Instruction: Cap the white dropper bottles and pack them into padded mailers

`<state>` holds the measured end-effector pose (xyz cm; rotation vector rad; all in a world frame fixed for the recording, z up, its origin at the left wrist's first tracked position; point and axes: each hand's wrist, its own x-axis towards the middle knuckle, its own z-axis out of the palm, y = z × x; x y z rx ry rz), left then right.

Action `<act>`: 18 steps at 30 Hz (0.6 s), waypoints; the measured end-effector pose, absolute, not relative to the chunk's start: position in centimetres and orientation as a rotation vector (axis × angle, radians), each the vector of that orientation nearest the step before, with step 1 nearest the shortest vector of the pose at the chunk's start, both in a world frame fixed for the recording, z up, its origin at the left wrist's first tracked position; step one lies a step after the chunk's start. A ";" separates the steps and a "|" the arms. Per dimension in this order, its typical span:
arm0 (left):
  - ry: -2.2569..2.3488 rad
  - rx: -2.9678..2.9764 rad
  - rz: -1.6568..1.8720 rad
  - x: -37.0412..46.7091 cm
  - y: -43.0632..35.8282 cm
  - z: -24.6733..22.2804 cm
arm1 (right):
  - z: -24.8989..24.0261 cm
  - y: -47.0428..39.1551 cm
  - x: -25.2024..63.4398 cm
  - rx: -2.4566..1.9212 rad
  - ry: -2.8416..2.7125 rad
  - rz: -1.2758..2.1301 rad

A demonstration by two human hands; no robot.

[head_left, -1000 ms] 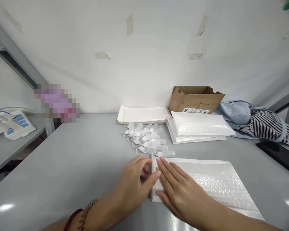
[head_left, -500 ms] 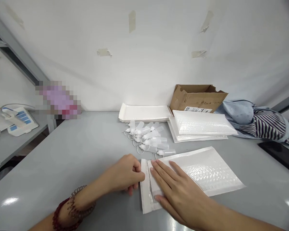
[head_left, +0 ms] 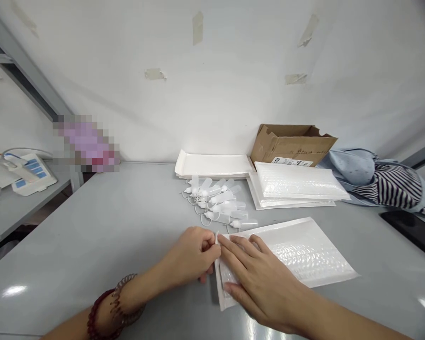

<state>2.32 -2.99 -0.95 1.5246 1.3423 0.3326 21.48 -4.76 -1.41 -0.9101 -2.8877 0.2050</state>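
Grey table [head_left: 92,226], white taped wall [head_left: 233,71], left hand [head_left: 193,257] fingers pinching mailer [head_left: 304,250] flap, right hand [head_left: 258,278] fingers spread flat

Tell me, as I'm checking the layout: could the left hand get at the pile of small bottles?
Probably yes: the left hand lies just short of the small bottles, with only bare table between them.

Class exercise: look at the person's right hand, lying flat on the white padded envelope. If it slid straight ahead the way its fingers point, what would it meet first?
Probably the left hand, whose grip pinches the envelope flap right at the right hand's fingertips.
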 end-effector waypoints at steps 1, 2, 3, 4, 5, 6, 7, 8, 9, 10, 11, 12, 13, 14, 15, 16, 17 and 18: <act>1.346 1.553 0.349 2.5 -3.1 -1.0 | -1.6 -4.8 21.5 -0.899 -2.874 0.217; 1.349 1.582 0.358 2.6 -3.2 -1.1 | -1.8 -4.8 21.5 -0.891 -2.855 0.231; 1.347 1.611 0.359 2.7 -3.3 -1.2 | -2.1 -4.8 21.5 -0.886 -2.833 0.242; 1.340 1.632 0.354 2.8 -3.4 -1.3 | -2.4 -4.9 21.5 -0.884 -2.807 0.249; 1.329 1.645 0.350 2.8 -3.5 -1.3 | -2.7 -5.0 21.5 -0.878 -2.782 0.251; 1.308 1.651 0.343 2.9 -3.6 -1.4 | -3.0 -5.0 21.5 -0.870 -2.755 0.245; 1.289 1.656 0.339 2.9 -3.6 -1.5 | -3.2 -5.1 21.5 -0.860 -2.730 0.234; 1.276 1.660 0.336 3.0 -3.7 -1.6 | -3.3 -5.1 21.5 -0.845 -2.709 0.222; 1.273 1.671 0.338 3.0 -3.7 -1.7 | -3.3 -5.1 21.5 -0.833 -2.694 0.217; 1.277 1.683 0.342 3.0 -3.7 -1.7 | -3.2 -5.2 21.5 -0.829 -2.687 0.220; 1.287 1.698 0.348 3.1 -3.8 -1.8 | -3.0 -5.2 21.5 -0.831 -2.693 0.224; 1.305 1.714 0.358 3.1 -3.8 -1.7 | -2.7 -5.2 21.6 -0.835 -2.710 0.221; 1.329 1.734 0.376 3.2 -3.9 -1.7 | -2.4 -5.3 21.7 -0.833 -2.735 0.204; 1.350 1.761 0.394 3.2 -3.9 -1.7 | -2.2 -5.4 21.8 -0.822 -2.756 0.165; 1.371 1.795 0.417 3.2 -4.0 -1.6 | -2.0 -5.5 21.9 -0.797 -2.774 0.105; 1.386 1.838 0.435 3.2 -4.0 -1.6 | -1.9 -5.7 22.0 -0.762 -2.781 0.032; 1.398 1.887 0.446 3.2 -4.1 -1.6 | -2.0 -5.9 22.1 -0.721 -2.776 -0.043; 1.403 1.937 0.446 3.1 -4.1 -1.5 | -2.1 -6.1 22.2 -0.673 -2.758 -0.118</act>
